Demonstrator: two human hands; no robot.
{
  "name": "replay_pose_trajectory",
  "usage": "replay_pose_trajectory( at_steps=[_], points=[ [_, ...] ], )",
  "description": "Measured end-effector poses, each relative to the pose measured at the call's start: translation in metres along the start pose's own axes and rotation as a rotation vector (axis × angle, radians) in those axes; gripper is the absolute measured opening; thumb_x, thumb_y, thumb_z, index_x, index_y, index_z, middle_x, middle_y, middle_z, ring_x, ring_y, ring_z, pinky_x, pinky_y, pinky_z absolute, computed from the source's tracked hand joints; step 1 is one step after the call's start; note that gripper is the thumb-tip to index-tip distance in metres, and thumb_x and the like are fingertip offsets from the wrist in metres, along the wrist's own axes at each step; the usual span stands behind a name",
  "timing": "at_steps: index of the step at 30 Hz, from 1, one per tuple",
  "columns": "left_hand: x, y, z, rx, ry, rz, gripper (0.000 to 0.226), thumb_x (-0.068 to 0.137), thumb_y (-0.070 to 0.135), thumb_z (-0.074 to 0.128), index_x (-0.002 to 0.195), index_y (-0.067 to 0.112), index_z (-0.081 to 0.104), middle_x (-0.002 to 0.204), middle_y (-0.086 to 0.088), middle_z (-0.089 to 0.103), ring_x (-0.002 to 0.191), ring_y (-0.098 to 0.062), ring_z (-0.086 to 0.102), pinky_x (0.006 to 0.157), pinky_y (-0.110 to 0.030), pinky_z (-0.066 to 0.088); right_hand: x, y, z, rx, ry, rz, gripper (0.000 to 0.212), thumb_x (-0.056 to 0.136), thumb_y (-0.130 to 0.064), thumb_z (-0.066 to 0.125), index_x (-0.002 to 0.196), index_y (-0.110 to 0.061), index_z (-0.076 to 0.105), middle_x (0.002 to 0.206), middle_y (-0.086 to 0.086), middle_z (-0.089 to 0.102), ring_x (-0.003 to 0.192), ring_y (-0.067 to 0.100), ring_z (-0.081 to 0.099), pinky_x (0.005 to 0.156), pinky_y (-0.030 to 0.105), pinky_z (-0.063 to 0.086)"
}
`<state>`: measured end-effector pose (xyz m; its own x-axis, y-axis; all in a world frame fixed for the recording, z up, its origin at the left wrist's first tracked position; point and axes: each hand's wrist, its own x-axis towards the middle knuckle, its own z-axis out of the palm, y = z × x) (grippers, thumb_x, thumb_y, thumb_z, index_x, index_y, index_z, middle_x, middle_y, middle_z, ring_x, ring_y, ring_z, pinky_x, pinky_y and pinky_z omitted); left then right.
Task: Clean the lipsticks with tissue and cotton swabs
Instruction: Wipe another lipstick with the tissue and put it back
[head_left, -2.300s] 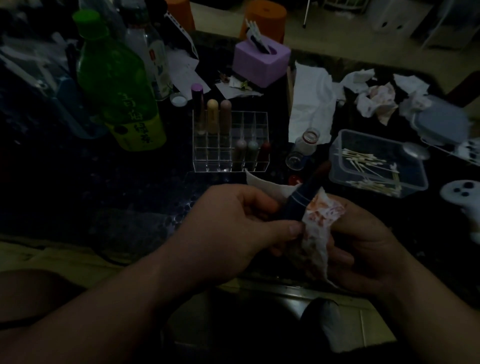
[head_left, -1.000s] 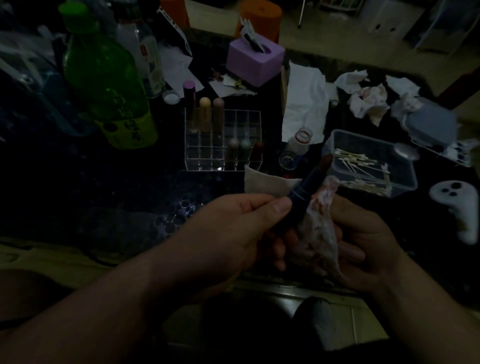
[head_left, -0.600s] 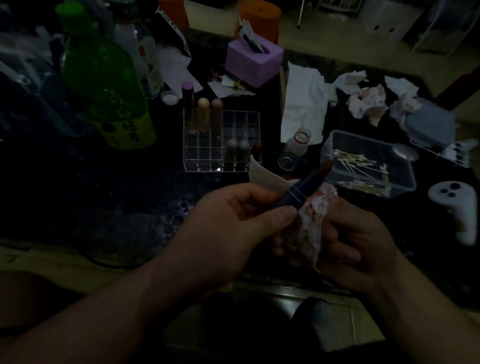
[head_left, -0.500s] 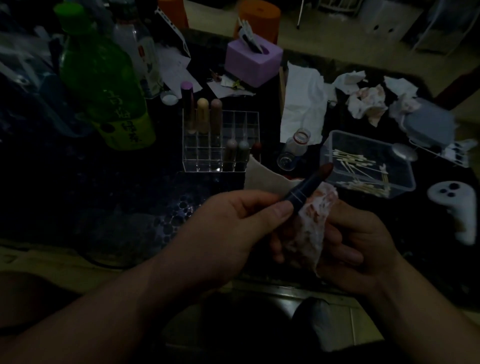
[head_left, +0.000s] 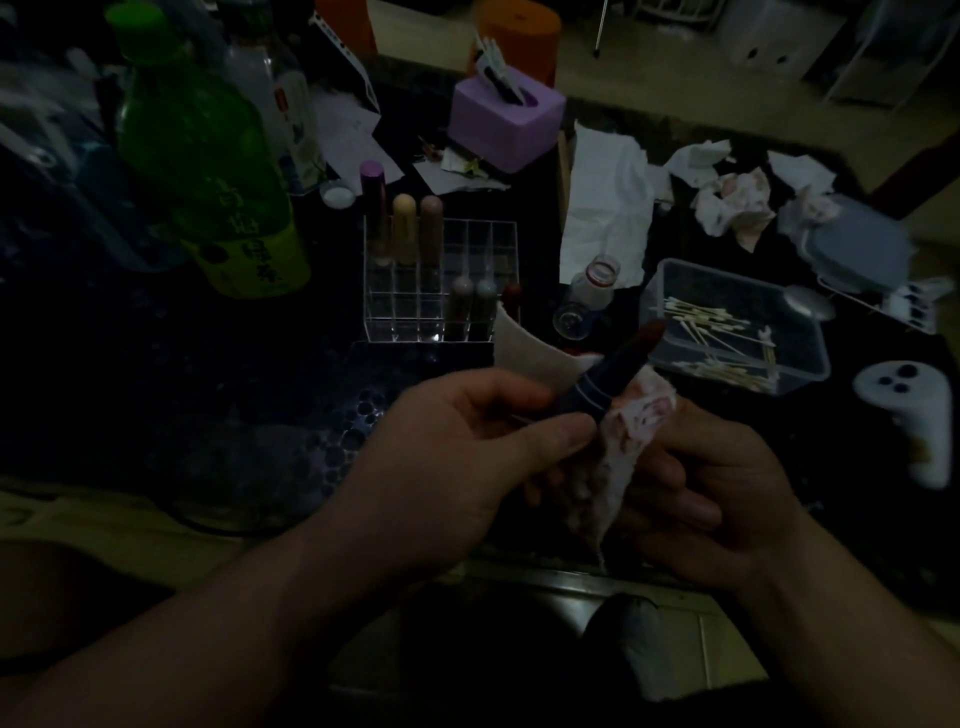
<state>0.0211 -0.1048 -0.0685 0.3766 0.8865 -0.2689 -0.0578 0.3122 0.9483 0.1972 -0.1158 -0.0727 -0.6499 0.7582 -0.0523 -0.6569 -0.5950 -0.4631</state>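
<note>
Dim view from the head camera, looking down over a cluttered dark table (head_left: 208, 389). Near centre, left hand (head_left: 467, 441) pinching the dark barrel of an uncapped lipstick (head_left: 613, 374) between thumb and fingers, bullet angled up toward the far right. Just to its right, right hand (head_left: 717, 483) with fingers curled round a crumpled, red-smeared tissue (head_left: 628, 431), paper touching the lower barrel.

Folded over the tip a couple of seconds ago; now drawn down off it, leaving the dark red bullet bare and clear of the paper. Likely one wiping pass on this stick done, with a check of the tip or another wipe to come.

Farther back, a clear acrylic organiser (head_left: 498, 244) holding six other lipsticks (head_left: 405, 228), many cells unfilled. To the right, beyond the raised tip, a clear box (head_left: 727, 275) of cotton swabs (head_left: 717, 338), touched by neither hand. At far right, used tissues (head_left: 732, 202) balled up, some stained red.
</note>
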Motion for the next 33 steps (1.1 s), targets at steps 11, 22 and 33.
replay_pose_trajectory(
  at_steps=[11,22,33],
  points=[
    [0.002,-0.002,0.006,-0.168,-0.031,-0.013,0.043,0.063,0.013,0.076,0.104,0.003,0.064,0.085,-0.013,0.075,0.066,-0.02,0.07,0.057,-0.025,0.054,-0.005,-0.003,-0.006,-0.05,0.063,0.037,0.032,0.102,-0.008,0.041,0.082,0.001,0.065,0.055,0.005,0.059,0.037,0.012,0.032,0.06,0.021,0.04],
    [0.006,-0.005,-0.004,0.005,-0.231,0.018,0.017,0.093,0.03,0.063,0.096,0.021,0.077,0.075,-0.01,0.067,0.067,-0.017,0.061,0.066,-0.029,0.05,-0.003,-0.007,-0.012,0.069,0.088,0.108,0.044,0.106,-0.017,0.03,0.085,0.001,0.065,0.069,0.011,0.069,0.043,0.012,0.034,0.05,0.022,0.033],
    [0.005,0.017,-0.027,0.057,-0.094,0.174,0.015,0.082,0.026,0.073,0.096,0.028,0.079,0.12,0.013,0.071,0.11,0.0,0.066,0.083,-0.011,0.051,-0.009,-0.018,-0.011,0.208,0.126,0.179,0.049,0.103,-0.019,0.034,0.078,0.007,0.066,0.059,0.005,0.044,0.036,0.006,0.018,0.043,0.016,0.015]
  ],
)
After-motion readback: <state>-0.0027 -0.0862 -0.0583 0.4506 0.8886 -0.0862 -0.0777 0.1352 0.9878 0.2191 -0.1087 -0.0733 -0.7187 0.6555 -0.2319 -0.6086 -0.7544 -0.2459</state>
